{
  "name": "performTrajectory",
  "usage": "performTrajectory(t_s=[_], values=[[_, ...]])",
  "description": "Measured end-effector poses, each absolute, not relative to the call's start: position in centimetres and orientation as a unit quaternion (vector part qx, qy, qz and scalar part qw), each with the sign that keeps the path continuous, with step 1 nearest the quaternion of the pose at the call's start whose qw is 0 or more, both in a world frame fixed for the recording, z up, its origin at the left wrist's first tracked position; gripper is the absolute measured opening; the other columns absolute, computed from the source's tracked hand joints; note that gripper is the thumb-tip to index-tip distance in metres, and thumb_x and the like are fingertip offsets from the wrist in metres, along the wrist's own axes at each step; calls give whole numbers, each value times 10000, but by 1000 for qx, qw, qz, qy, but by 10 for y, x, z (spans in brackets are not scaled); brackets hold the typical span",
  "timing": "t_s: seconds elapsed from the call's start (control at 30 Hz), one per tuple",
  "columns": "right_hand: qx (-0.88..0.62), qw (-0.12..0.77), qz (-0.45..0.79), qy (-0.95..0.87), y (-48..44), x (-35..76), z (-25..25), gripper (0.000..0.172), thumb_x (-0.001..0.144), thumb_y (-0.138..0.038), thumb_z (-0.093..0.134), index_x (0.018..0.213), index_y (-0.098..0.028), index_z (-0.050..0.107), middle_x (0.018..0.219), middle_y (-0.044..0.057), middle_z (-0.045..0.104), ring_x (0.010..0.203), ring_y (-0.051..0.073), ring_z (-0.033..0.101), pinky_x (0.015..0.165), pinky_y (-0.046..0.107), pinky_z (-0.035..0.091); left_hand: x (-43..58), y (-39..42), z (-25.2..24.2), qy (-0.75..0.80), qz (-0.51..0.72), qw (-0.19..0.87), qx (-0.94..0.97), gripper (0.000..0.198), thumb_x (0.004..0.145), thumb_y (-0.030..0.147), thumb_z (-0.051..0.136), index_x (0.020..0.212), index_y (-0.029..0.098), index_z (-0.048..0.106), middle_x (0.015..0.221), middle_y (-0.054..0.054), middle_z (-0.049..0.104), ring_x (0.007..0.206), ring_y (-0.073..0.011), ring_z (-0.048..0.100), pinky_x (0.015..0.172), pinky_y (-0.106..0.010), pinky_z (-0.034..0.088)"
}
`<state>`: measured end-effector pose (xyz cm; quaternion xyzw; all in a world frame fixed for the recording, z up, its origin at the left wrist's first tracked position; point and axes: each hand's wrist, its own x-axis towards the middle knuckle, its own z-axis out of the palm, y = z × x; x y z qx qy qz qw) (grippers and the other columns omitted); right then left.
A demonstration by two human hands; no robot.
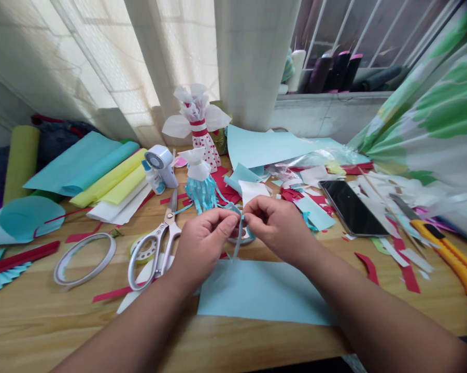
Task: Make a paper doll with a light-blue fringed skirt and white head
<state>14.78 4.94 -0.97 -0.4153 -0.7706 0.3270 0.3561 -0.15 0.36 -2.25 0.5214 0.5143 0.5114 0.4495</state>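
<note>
My left hand [208, 238] and my right hand [274, 225] meet above the middle of the wooden table, both closed in a pinch. Between their fingertips runs a narrow light-blue strip [238, 243], whose loose end hangs down. Below it a light-blue paper sheet [264, 295] lies flat, partly covered by my right forearm. A round thing behind my fingers is mostly hidden. Just past my left hand stands a small figure with blue paper fringe [202, 191] and a white top. Silver-handled scissors [167, 228] lie left of my left hand.
A wide tape roll [85, 259] and rolled coloured papers [109, 178] occupy the left. A small fan [161, 160] and a red-and-white paper dress figure [202, 137] stand at the back. To the right lie a phone [352, 207], a yellow cutter [447, 251] and paper scraps.
</note>
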Motion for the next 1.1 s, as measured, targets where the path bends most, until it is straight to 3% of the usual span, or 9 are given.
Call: performTrajectory(t_s=[0.2, 0.5, 0.9, 1.1], values=[[-409, 350, 341, -771, 48, 147, -9, 103, 729, -123, 520, 649, -179, 553, 580, -29, 543, 528, 94, 460, 506, 214, 364, 0, 5, -25, 517, 520, 474, 487, 133, 705, 258, 713, 763, 167, 634, 703, 16, 660, 648, -108, 599, 600, -211, 477], [-397, 294, 507, -707, 55, 153, -6, 82, 749, -206, 547, 693, -160, 588, 567, -22, 549, 511, 100, 496, 483, 219, 391, -1, 7, -23, 529, 504, 500, 465, 120, 685, 244, 719, 733, 161, 648, 670, 14, 669, 609, -110, 599, 561, -219, 469], [-351, 268, 541, -716, 57, 162, -1, 47, 758, -207, 618, 747, -162, 611, 614, -23, 577, 541, 88, 519, 513, 218, 419, -7, 9, -19, 481, 500, 563, 448, 130, 713, 206, 703, 677, 155, 588, 611, 50, 620, 581, -75, 598, 566, -184, 475], [-330, 280, 562, -705, 58, 165, -3, 163, 716, -165, 653, 850, -174, 560, 628, -31, 589, 570, 98, 551, 519, 214, 418, -10, 10, -19, 497, 496, 537, 467, 131, 721, 213, 695, 686, 154, 582, 634, 45, 608, 603, -77, 589, 600, -196, 476]])
